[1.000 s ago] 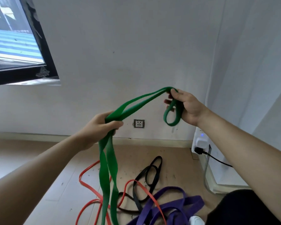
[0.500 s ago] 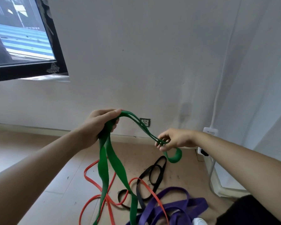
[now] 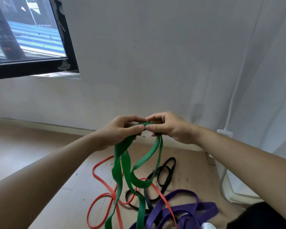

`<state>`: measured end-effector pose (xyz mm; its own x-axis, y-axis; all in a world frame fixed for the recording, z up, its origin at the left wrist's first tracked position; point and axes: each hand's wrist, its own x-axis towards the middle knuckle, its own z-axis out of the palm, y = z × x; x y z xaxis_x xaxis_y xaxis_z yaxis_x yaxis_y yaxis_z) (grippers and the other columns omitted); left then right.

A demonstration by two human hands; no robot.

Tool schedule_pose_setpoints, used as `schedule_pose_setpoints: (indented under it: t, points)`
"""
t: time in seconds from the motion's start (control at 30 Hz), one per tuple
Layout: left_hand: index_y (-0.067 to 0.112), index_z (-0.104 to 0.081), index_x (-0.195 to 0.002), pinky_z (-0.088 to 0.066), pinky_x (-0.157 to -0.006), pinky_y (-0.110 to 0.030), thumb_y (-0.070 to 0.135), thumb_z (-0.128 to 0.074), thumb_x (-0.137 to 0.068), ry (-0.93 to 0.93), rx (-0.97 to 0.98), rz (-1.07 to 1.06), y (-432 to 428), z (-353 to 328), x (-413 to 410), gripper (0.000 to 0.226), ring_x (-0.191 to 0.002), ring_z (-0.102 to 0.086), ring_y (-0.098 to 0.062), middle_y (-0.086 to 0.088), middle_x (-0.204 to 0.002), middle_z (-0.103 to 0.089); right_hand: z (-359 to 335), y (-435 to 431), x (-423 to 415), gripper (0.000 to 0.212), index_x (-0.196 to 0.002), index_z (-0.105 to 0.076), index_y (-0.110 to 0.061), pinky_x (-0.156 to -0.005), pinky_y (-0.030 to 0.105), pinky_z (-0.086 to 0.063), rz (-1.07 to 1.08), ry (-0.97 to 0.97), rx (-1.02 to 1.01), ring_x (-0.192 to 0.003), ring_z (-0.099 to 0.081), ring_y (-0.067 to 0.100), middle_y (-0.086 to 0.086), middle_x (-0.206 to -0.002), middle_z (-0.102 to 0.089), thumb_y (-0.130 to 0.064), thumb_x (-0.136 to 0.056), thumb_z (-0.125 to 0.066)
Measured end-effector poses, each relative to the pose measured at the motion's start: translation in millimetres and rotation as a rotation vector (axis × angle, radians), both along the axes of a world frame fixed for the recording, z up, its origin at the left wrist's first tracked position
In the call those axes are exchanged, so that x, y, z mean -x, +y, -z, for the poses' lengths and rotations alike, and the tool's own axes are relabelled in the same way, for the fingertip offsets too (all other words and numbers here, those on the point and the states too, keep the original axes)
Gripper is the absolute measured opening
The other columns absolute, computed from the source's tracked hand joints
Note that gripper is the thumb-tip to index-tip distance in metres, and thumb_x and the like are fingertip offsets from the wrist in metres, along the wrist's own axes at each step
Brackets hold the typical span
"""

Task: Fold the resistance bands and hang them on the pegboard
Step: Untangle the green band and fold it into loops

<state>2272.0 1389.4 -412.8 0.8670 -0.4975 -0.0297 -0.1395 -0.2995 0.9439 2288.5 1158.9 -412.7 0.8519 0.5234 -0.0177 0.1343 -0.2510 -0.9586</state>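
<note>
A wide green resistance band point(image 3: 122, 164) hangs in folded loops from both my hands, its lower end trailing toward the floor. My left hand point(image 3: 122, 129) pinches its top fold between thumb and fingers. Touching it from the right, my right hand point(image 3: 167, 128) grips the same fold, with another length of the band dropping below it. On the floor lie an orange-red band point(image 3: 99, 177), a black band point(image 3: 167, 172) and a purple band point(image 3: 188, 210), tangled together. No pegboard is in view.
A white wall stands close ahead, with a dark-framed window point(image 3: 28, 38) at the upper left. At the right a white cable point(image 3: 234, 93) runs down the wall to a white power box point(image 3: 224, 132). Tan flooring point(image 3: 48, 205) spreads below.
My right hand has come up and left with its end of the green band and now meets my left hand. The band has gone from stretched between the hands to doubled loops.
</note>
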Motion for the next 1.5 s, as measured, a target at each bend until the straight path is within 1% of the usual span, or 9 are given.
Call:
schedule_pose_setpoints:
  t: [0.17, 0.33, 0.63, 0.77, 0.9, 1.0, 1.2, 1.4, 1.5]
  points:
    - [0.017, -0.058, -0.123, -0.061, -0.088, -0.046, 0.006, -0.067, -0.093, -0.018, -0.049, 0.042, 1, 3, -2, 0.034, -0.100, -0.073, -0.029, -0.010, -0.111, -0.071, -21, -2, 3, 0.022, -0.113, -0.074, -0.012, -0.081, 0.032, -0.056, 0.024, -0.221, 0.244, -0.088, -0.067, 0.020, 0.008, -0.102, -0.074, -0.021, -0.094, -0.071]
    - [0.018, -0.058, -0.120, -0.062, -0.086, -0.039, 0.001, -0.062, -0.095, -0.169, -0.131, 0.064, -5, 7, -1, 0.031, -0.102, -0.072, -0.021, -0.003, -0.111, -0.071, -35, -8, 8, 0.021, -0.109, -0.073, -0.016, -0.083, 0.034, -0.056, -0.017, -0.283, 0.466, -0.090, -0.068, 0.016, -0.002, -0.096, -0.073, -0.030, -0.093, -0.072]
    - [0.023, -0.066, -0.127, -0.063, -0.081, -0.030, 0.020, -0.062, -0.097, -0.875, -0.453, -0.073, -8, 14, -11, 0.030, -0.089, -0.074, -0.009, 0.007, -0.101, -0.077, -44, -22, 4, 0.022, -0.106, -0.073, -0.013, -0.082, 0.032, -0.057, 0.046, -0.287, 0.358, -0.092, -0.069, 0.022, 0.006, -0.099, -0.073, -0.019, -0.086, -0.079]
    - [0.025, -0.068, -0.120, -0.062, -0.077, -0.028, 0.026, -0.059, -0.098, -0.686, -0.409, -0.068, -4, 10, -12, 0.024, -0.083, -0.071, -0.002, 0.012, -0.094, -0.074, -41, -28, 2, 0.021, -0.107, -0.074, -0.006, -0.084, 0.039, -0.057, 0.040, -0.217, 0.273, -0.088, -0.067, 0.032, 0.019, -0.102, -0.072, -0.012, -0.087, -0.078]
    - [0.025, -0.066, -0.124, -0.058, -0.078, -0.021, 0.014, -0.060, -0.097, -0.521, -0.413, 0.081, 2, 13, -9, 0.029, -0.091, -0.070, -0.001, 0.015, -0.108, -0.071, -40, -34, 3, 0.021, -0.108, -0.073, 0.000, -0.066, 0.020, -0.051, 0.075, -0.158, 0.128, -0.071, -0.062, 0.008, 0.017, -0.093, -0.069, -0.011, -0.090, -0.073]
    - [0.022, -0.066, -0.124, -0.061, -0.076, -0.028, 0.014, -0.061, -0.098, -0.404, -0.361, 0.066, 4, 17, -6, 0.028, -0.086, -0.074, -0.010, 0.011, -0.107, -0.074, -40, -37, 2, 0.022, -0.109, -0.072, -0.001, -0.064, 0.021, -0.050, 0.108, -0.159, 0.084, -0.063, -0.057, 0.005, 0.012, -0.089, -0.065, -0.014, -0.092, -0.070]
    - [0.023, -0.068, -0.118, -0.059, -0.087, -0.026, 0.025, -0.071, -0.092, -0.352, -0.282, 0.089, -5, 23, 1, 0.026, -0.099, -0.070, -0.004, 0.010, -0.105, -0.074, -41, -37, 3, 0.026, -0.114, -0.071, -0.005, -0.069, 0.024, -0.053, 0.118, -0.198, 0.046, -0.082, -0.062, 0.014, 0.023, -0.102, -0.069, -0.018, -0.092, -0.071]
    - [0.039, -0.058, -0.091, -0.062, -0.073, -0.035, 0.022, -0.074, -0.089, -0.529, -0.389, -0.052, -14, 31, -2, 0.024, -0.078, -0.070, -0.007, 0.011, -0.089, -0.069, -40, -36, 3, 0.028, -0.115, -0.070, -0.003, -0.065, 0.019, -0.050, 0.190, -0.196, -0.036, -0.079, -0.065, 0.007, 0.006, -0.095, -0.072, -0.011, -0.089, -0.073]
    - [0.026, -0.062, -0.115, -0.061, -0.073, -0.037, 0.016, -0.069, -0.091, -0.605, -0.447, -0.132, -11, 29, -4, 0.027, -0.073, -0.067, -0.008, 0.011, -0.082, -0.066, -40, -39, 4, 0.028, -0.115, -0.071, -0.002, -0.064, 0.017, -0.049, 0.209, -0.192, -0.047, -0.075, -0.065, 0.004, 0.005, -0.093, -0.072, -0.006, -0.087, -0.075]
